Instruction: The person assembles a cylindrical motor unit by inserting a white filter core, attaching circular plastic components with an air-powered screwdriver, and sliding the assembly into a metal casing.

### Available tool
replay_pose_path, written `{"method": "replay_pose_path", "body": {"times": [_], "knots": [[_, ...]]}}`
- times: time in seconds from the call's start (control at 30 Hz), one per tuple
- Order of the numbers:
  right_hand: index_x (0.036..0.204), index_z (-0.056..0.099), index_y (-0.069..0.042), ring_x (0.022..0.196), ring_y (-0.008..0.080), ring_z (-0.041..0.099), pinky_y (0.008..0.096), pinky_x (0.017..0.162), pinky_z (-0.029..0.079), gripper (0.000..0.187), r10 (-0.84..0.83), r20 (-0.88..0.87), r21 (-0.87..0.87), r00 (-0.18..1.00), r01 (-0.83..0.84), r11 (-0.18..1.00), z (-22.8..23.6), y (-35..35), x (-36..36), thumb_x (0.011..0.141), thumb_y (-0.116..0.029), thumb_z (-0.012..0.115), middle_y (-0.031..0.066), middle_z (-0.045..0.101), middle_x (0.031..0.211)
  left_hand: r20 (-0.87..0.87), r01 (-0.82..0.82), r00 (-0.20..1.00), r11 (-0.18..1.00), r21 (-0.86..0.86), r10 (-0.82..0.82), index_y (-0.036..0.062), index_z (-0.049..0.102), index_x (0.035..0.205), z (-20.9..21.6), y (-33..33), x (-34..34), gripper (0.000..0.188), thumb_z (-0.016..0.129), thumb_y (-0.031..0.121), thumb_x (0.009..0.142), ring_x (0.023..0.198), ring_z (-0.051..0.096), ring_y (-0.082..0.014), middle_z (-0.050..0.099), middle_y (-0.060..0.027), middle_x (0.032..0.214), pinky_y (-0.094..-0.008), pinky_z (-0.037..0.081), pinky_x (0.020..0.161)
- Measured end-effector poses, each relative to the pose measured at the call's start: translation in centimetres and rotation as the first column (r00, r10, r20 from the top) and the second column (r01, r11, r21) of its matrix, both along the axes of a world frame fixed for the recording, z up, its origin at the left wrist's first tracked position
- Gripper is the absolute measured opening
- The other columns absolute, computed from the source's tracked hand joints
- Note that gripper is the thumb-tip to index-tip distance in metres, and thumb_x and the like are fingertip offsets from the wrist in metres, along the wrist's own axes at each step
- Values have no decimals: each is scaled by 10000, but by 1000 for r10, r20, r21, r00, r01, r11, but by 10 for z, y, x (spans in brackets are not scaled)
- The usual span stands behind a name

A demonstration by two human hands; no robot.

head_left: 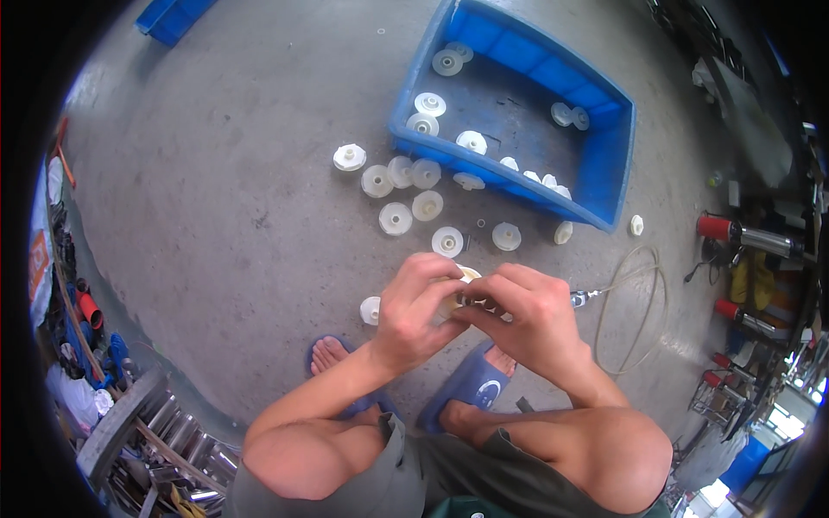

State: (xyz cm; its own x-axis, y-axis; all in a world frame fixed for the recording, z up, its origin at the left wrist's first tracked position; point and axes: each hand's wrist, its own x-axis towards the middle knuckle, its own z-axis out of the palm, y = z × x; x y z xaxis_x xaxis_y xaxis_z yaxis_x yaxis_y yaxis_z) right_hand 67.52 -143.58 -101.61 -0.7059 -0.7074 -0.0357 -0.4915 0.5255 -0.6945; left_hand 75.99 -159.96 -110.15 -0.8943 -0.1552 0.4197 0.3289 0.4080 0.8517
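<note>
Above the floor between my knees, both hands come together at the fingertips. My left hand (416, 309) is closed on a white plastic disc (469, 273), mostly hidden by the fingers. My right hand (534, 312) is pinched at the same spot, where a small dark, shiny piece shows between the fingers; its kind is unclear. Beyond the hands, several white plastic discs with raised hubs (448, 242) lie on the floor. Another white disc (370, 311) lies beside my left hand. A slim grey hand tool (582, 298) lies right of my right hand.
A blue plastic crate (623, 164) at the far side holds several similar discs. The tool's pale cord (661, 315) loops on the floor. Red-and-silver cylinders (734, 231) line the right side; metal parts (177, 432) pile at near left. Another blue bin (173, 19) stands far left.
</note>
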Motion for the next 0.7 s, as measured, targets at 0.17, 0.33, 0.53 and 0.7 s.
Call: {"method": "replay_pose_path", "body": {"times": [0.17, 0.33, 0.53, 0.7], "knots": [[901, 735, -106, 748, 275, 688, 404, 611, 545, 231, -41, 9, 44, 999, 41, 998, -2, -2, 4, 744, -183, 887, 57, 677, 796, -82, -3, 997, 999, -37, 0, -36, 697, 1023, -5, 3, 0, 469, 869, 28, 591, 991, 676, -384, 671, -160, 1079, -458, 575, 825], [895, 720, -113, 711, 262, 655, 399, 582, 526, 218, 44, -87, 54, 995, -39, 998, -4, 0, 7, 761, -196, 870, 36, 634, 774, -77, -23, 997, 999, -25, 21, -17, 693, 1042, -4, 0, 10, 451, 862, -6, 624, 1032, 702, -394, 684, -159, 1098, -480, 597, 868], [868, 726, -89, 635, 219, 598, 363, 516, 478, 182, 151, -328, 119, 933, -118, 986, 1, -11, 16, 726, -84, 839, 41, 578, 726, -89, -41, 995, 997, -69, 35, -32, 674, 1033, -4, 3, 10, 425, 840, -7, 642, 1049, 702, -407, 668, -177, 1104, -469, 603, 856], [801, 670, -89, 620, 216, 579, 355, 503, 470, 176, 154, -336, 161, 929, -104, 981, 3, -10, 22, 733, -83, 833, 39, 553, 721, -121, -36, 992, 996, -82, 26, -44, 673, 1044, -8, 8, 13, 430, 839, -4, 650, 1056, 707, -412, 667, -179, 1087, -462, 605, 846]]}}
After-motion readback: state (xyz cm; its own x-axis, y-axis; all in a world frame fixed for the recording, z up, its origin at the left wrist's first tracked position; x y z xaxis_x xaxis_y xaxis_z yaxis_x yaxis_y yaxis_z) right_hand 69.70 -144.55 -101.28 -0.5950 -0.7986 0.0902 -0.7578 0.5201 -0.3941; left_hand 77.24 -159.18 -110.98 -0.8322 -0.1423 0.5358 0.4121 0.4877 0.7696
